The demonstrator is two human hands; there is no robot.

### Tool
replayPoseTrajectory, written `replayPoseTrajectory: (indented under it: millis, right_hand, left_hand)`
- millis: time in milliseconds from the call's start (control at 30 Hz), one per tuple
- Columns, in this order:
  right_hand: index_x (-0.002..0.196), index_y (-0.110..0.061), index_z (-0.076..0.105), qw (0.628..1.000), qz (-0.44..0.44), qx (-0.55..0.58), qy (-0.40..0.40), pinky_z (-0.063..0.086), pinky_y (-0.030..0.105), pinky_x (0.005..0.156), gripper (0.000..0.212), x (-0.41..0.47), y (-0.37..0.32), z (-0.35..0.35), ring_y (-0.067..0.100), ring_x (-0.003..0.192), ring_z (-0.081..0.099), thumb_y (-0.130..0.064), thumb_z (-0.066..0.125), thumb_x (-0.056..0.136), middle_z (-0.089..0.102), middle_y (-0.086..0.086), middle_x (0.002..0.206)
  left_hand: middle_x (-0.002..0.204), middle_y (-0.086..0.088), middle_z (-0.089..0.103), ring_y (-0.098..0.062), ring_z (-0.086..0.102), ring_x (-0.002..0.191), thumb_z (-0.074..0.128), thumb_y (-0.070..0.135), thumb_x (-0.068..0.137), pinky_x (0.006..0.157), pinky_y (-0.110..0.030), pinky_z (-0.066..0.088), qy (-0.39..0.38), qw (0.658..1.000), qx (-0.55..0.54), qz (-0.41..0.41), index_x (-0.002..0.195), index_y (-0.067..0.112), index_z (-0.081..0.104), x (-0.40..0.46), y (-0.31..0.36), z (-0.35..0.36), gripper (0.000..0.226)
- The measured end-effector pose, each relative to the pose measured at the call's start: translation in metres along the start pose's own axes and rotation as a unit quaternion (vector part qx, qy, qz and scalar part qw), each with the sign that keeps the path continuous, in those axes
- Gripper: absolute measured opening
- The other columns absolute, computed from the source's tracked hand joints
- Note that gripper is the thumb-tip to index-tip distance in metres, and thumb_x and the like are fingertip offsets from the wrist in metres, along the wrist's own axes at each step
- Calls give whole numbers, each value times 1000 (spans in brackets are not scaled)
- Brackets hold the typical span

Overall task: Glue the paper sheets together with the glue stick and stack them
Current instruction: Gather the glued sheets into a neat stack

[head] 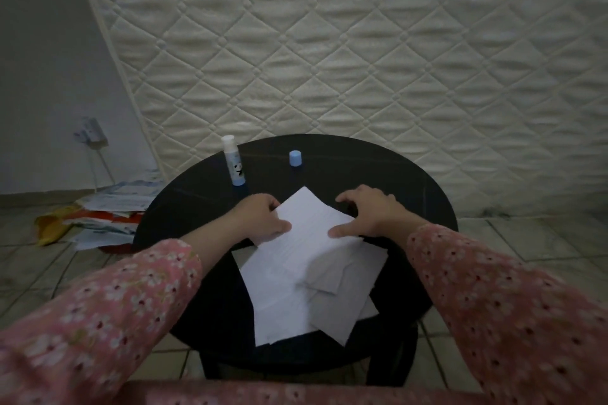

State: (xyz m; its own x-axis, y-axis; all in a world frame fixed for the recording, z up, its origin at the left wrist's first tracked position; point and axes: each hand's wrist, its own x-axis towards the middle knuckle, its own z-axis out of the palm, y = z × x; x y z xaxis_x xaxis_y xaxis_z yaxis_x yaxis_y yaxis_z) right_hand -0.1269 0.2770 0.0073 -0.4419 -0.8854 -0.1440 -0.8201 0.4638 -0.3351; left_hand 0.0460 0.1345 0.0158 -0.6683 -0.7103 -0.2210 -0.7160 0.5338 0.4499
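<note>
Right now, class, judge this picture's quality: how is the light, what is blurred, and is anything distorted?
Head view: dim, flat light with dark corners; the black table swallows detail, while the paper sheets stand out, with soft grey shadows. Sleeves at the bottom edge look soft. The wide-angle lens bows the quilted mattress lines. No glare.

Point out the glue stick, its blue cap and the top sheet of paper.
glue stick (pixel 234 161), head view, middle of the tube
blue cap (pixel 295 158), head view, side wall
top sheet (pixel 309 227), head view, bare middle
</note>
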Motion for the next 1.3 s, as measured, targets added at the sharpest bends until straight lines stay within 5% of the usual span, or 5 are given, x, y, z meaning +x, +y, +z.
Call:
replayPoseTrajectory:
  millis: [233,567,800,1167,1300]
  right_hand:
    - [145,-54,-4,983,-12,-32,-182,17,52,117,135,-26,0,-7,21,147,2,-52,90,46,-7,-15,158]
    - [145,-56,-3,987,-7,-32,-155,12,55,117,134,-27,2,-6,25,147,4,-54,89,47,-12,-18,158]
    - [149,-34,27,996,-22,-65,64,14,57,113,82,-6,11,1,21,141,29,-58,65,80,26,-2,156]
    - [125,-31,58,992,57,-11,114,26,54,110,54,5,2,17,21,124,47,-61,62,80,50,-2,133]
    - [122,-19,60,975,122,-63,173,27,54,106,45,6,-13,19,26,118,48,-50,49,92,52,4,126]
  left_hand:
    - [130,-2,51,-18,55,108,68,49,80,88,-33,50,-37,994,98,-8,134,21,49,-12,1,5,64]
    - [143,-7,41,-22,53,116,63,61,79,94,-34,48,-35,989,135,-40,142,22,39,-8,-5,4,78]
    - [132,-9,52,-21,53,113,55,65,83,93,-30,47,-12,983,165,-82,136,9,45,-8,5,7,78]
    - [155,-10,19,-28,42,130,66,45,84,100,-36,43,-52,991,94,-76,151,31,20,-2,6,1,83]
    - [144,-11,30,-19,51,101,57,55,86,80,-28,40,-20,987,117,-104,140,17,38,5,5,8,69]
